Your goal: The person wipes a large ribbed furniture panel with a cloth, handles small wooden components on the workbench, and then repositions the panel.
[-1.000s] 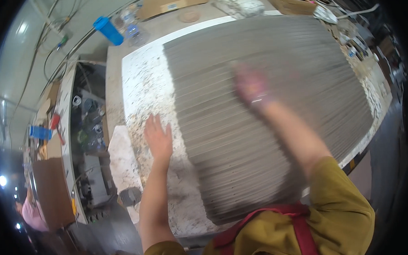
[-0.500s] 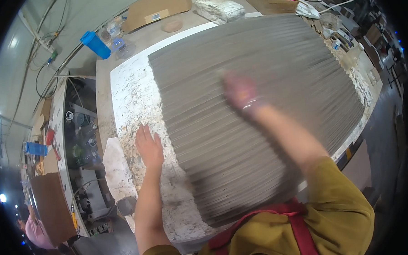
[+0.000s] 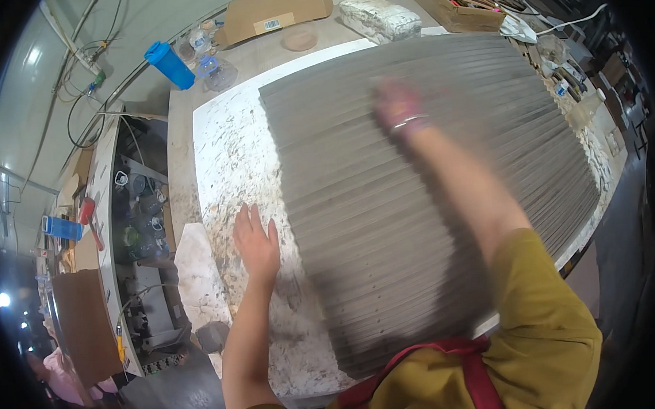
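A large grey-brown panel (image 3: pixel 387 224) with a ridged, pleated surface covers most of the table. My right hand (image 3: pixel 400 105) is over its upper middle part and looks pinkish, with a pale band at the wrist. Motion smears its fingers, so whether it holds anything cannot be made out. To the left, my left hand (image 3: pixel 258 244) lies open, fingers stretched out, on a white board (image 3: pixel 230 143) spotted with brown stains. That board extends beneath the panel's left edge. Nothing shows in my left hand.
At the far left edge stand a blue bottle (image 3: pixel 169 65) and a clear plastic bottle (image 3: pixel 216 72). Behind the panel are a cardboard piece (image 3: pixel 272 15), a white stained block (image 3: pixel 380 19) and a box of tools (image 3: pixel 458 9). Clutter lines the right edge. Shelves (image 3: pixel 141 212) stand left.
My right hand has moved farther away across the panel. My left hand remains flat on the white board. The whole view has shifted slightly.
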`<action>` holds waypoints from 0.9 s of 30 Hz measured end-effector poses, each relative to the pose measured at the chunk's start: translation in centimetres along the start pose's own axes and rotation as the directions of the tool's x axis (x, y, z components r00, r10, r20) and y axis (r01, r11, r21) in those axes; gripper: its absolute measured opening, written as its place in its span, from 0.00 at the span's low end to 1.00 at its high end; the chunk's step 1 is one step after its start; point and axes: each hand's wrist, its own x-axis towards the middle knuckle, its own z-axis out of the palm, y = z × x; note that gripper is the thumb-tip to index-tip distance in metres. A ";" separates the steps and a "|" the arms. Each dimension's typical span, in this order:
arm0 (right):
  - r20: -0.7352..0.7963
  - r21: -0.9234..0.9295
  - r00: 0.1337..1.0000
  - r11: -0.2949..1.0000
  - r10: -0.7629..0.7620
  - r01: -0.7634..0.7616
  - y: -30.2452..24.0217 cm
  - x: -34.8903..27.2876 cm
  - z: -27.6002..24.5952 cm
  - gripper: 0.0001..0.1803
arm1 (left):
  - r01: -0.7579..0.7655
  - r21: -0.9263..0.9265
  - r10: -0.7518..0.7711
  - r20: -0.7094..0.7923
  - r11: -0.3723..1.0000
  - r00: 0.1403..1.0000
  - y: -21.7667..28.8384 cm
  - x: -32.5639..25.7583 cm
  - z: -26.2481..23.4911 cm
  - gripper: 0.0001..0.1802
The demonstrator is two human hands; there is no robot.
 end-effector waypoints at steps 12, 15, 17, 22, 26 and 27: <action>0.016 0.393 0.921 0.850 -0.388 0.352 -6.1 -4.3 -4.6 0.22 | 0.024 -0.029 -0.025 -0.035 0.999 0.999 -0.9 -0.2 0.2 0.27; -0.005 0.420 0.998 0.906 0.064 -0.056 10.4 -6.8 -6.4 0.20 | -0.029 -0.039 0.028 -0.045 0.999 0.999 0.8 0.4 0.0 0.26; 0.054 0.477 0.964 0.842 0.260 -0.254 15.4 -9.2 -5.6 0.20 | -0.031 -0.029 0.030 -0.038 0.999 0.999 1.3 0.7 0.5 0.26; -0.241 0.113 0.855 0.862 -0.459 0.494 -6.0 -13.7 -1.6 0.24 | -0.003 -0.004 0.003 -0.034 1.000 0.999 0.6 0.5 0.6 0.26; 0.089 0.466 0.853 0.779 -0.514 0.421 -16.7 -13.9 -4.9 0.16 | 0.026 0.174 -0.014 -0.071 0.984 0.997 -1.8 -0.3 0.9 0.26; -0.018 0.554 0.852 0.704 -0.524 0.445 -17.5 -14.8 -4.9 0.15 | 0.074 0.171 -0.056 -0.107 0.982 0.993 -1.7 -0.7 0.6 0.27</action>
